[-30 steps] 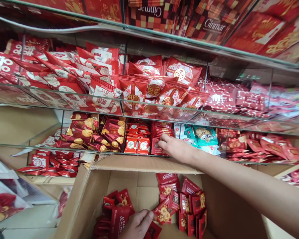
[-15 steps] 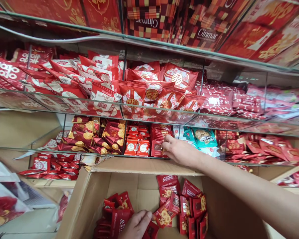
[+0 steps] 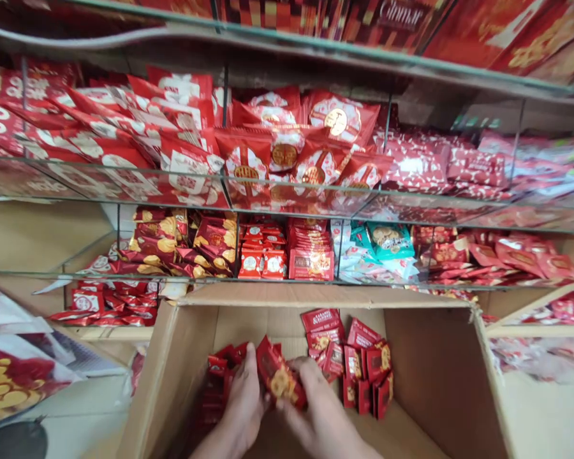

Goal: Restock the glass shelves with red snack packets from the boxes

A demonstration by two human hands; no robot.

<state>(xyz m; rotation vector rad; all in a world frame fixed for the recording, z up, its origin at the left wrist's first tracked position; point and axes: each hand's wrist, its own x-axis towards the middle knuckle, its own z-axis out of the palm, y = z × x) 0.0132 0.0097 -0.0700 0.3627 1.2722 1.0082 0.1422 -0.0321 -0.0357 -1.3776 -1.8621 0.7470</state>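
From the head view, I see my two bare hands inside an open cardboard box (image 3: 430,376). My right hand (image 3: 318,408) has its grip closed on a red packet (image 3: 281,377) with cookies printed on it; the thumb and fingers meet its right and lower edges, and the packet is tilted. My left hand (image 3: 243,405) is just beside the packet's left side, thumb pointing up; blur and overlap hide its fingertips, so I cannot tell how wide its grip is or whether it touches the packet. Loose red packets (image 3: 363,366) lie in the box on the right, and a darker heap (image 3: 213,392) on the left. Glass shelves (image 3: 287,213) of wrapped snacks rise behind the box.
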